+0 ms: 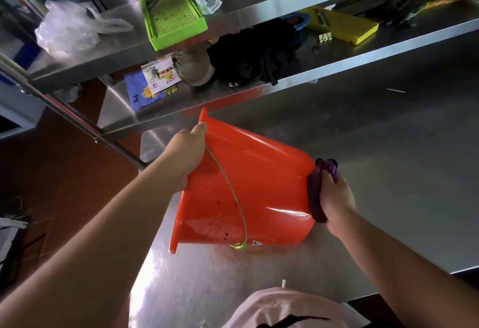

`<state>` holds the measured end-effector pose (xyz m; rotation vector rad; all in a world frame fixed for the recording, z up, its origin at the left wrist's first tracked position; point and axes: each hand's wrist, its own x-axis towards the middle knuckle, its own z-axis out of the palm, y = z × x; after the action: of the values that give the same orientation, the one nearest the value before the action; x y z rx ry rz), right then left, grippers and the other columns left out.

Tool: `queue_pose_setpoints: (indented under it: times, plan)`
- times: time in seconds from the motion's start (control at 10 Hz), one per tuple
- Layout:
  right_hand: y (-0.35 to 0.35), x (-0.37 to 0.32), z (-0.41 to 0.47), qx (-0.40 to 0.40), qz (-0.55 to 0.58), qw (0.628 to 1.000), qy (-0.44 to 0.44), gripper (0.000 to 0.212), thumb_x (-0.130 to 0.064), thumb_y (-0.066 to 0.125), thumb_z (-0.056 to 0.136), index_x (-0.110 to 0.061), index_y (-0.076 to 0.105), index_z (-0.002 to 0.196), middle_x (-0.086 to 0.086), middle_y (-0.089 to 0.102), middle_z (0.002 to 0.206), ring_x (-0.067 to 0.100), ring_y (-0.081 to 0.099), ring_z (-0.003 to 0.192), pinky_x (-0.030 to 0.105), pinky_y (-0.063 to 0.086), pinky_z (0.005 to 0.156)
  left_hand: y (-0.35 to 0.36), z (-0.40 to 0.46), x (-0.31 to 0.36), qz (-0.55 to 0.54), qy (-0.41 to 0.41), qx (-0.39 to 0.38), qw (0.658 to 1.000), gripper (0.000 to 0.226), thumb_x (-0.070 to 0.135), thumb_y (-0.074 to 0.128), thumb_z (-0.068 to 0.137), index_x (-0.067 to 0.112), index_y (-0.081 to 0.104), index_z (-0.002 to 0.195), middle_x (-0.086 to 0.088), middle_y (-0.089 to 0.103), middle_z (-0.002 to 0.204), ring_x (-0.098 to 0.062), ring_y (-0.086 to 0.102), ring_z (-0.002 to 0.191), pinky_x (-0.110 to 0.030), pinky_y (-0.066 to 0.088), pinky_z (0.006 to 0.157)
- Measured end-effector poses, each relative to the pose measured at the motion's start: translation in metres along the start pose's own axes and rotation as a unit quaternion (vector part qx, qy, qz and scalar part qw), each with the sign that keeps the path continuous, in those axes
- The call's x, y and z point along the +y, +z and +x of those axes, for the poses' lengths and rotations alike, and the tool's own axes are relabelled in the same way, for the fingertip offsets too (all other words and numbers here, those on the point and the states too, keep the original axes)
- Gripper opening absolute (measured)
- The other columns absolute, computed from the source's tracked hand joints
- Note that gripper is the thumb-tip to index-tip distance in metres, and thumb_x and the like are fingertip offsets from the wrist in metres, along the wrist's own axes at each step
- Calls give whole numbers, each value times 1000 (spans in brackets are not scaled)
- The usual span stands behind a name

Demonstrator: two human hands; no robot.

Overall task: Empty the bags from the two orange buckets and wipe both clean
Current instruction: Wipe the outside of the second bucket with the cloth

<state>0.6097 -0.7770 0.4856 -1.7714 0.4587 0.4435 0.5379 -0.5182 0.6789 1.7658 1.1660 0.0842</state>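
Orange bucket (248,187) base hidden behind purple cloth (317,193)

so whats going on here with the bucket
A person is wiping an orange bucket that lies tipped on its side on a steel table. The left hand grips the rim to steady it, while the right hand holds a purple cloth against the bucket's base. Dark specks still show on the side near the wire handle. Only one bucket is in view.

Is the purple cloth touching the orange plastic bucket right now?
Touching. The head view shows the right hand pressing the bunched purple cloth flat against the base of the tipped orange plastic bucket.
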Motion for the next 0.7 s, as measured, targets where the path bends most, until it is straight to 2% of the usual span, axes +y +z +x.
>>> queue_pose_setpoints:
  times: [0.1, 0.2, 0.3, 0.4, 0.5, 0.6, 0.7]
  plan:
    - [-2, -7, 2, -17, 11, 1000, 5, 35, -49, 48, 96, -22, 60, 115, 11, 68, 110, 37, 67, 101, 53, 56, 90, -8, -2, 3, -79, -2, -46, 996, 25, 42, 63, 80, 28, 83, 75, -6, 76, 79, -24, 74, 68, -52, 65, 77]
    - [0, -7, 5, -19, 11, 1000, 23, 37, -44, 47, 97, -19, 61, 119, 12, 68, 111, 37, 67, 102, 52, 56, 91, -13, -4, -6, -64, 21, -116, 991, 39, 46, 63, 80, 33, 79, 112, -6, 81, 105, -31, 78, 96, -54, 62, 91]
    - [3, -14, 3, 22, -55, 998, -14, 36, -40, 42, 95, -20, 62, 116, 11, 69, 107, 37, 65, 104, 42, 52, 90, -8, -10, -13, -33, 1, -140, 990, 55, 66, 53, 83, 52, 60, 136, -2, 71, 132, -33, 71, 116, -55, 55, 102]
    - [11, -37, -1, 54, -174, 973, -143, 35, -36, 45, 99, -12, 59, 120, 23, 65, 115, 44, 60, 110, 44, 47, 91, -1, -10, -12, -17, 6, -120, 993, 58, 67, 47, 87, 51, 55, 142, -3, 66, 140, -33, 67, 123, -55, 53, 105]
    - [27, -80, -19, -12, -198, 955, -218, 37, -40, 45, 99, -18, 60, 124, 20, 67, 118, 39, 61, 109, 38, 46, 83, 10, -15, -3, -13, 32, -116, 993, 41, 55, 42, 102, 46, 60, 138, -4, 70, 135, -31, 71, 116, -53, 57, 100]
    - [46, -137, -50, -114, -142, 957, -228, 33, -42, 44, 97, -19, 66, 109, 14, 69, 111, 34, 62, 107, 32, 38, 79, 19, -18, 4, 13, 92, -71, 993, 43, 37, 39, 112, 23, 53, 150, -5, 57, 151, -29, 55, 137, -32, 46, 105]
    - [52, -184, -79, -218, -18, 966, -134, 30, -43, 55, 76, -18, 72, 82, 7, 72, 87, 29, 68, 88, 40, 53, 81, 27, -16, 9, 13, 104, -64, 992, 39, 27, 43, 111, 4, 64, 135, -20, 64, 139, -36, 60, 126, -8, 48, 63]
